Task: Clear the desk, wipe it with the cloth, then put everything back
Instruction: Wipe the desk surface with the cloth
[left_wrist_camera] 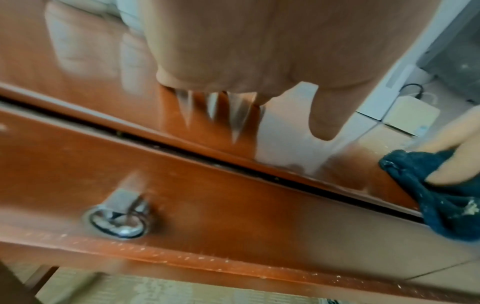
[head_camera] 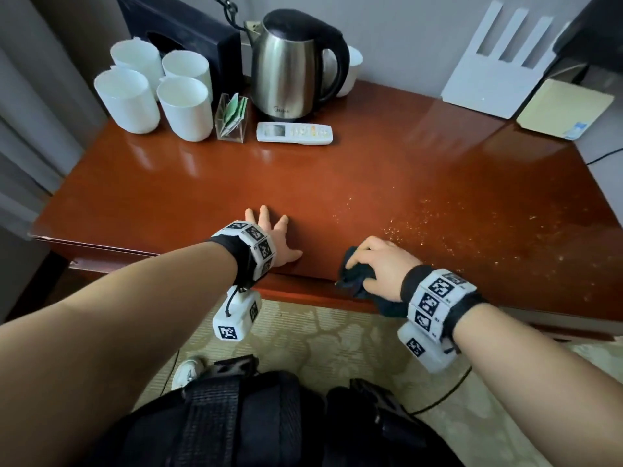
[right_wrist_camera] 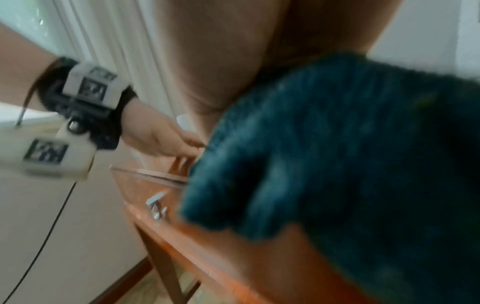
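Note:
My right hand [head_camera: 374, 264] grips a bunched dark blue cloth [head_camera: 359, 276] at the front edge of the red-brown desk [head_camera: 202, 190]; part of the cloth [right_wrist_camera: 337, 154] hangs over the edge. In the left wrist view the cloth [left_wrist_camera: 441, 205] carries pale crumbs. My left hand [head_camera: 269, 234] lies flat on the desktop near the front edge, fingers spread. Pale crumbs [head_camera: 438, 217] are scattered over the desk's right half. At the back left stand several white cups [head_camera: 182, 107], a steel kettle [head_camera: 290, 67], a clear sachet holder [head_camera: 232, 117] and a white remote [head_camera: 294, 133].
A white router [head_camera: 495, 69] and a tan box [head_camera: 563, 107] sit at the back right, a black box [head_camera: 188, 32] behind the cups. Below the desktop is a drawer with a metal ring pull [left_wrist_camera: 116, 220]. Patterned carpet [head_camera: 320, 338] lies under the desk front.

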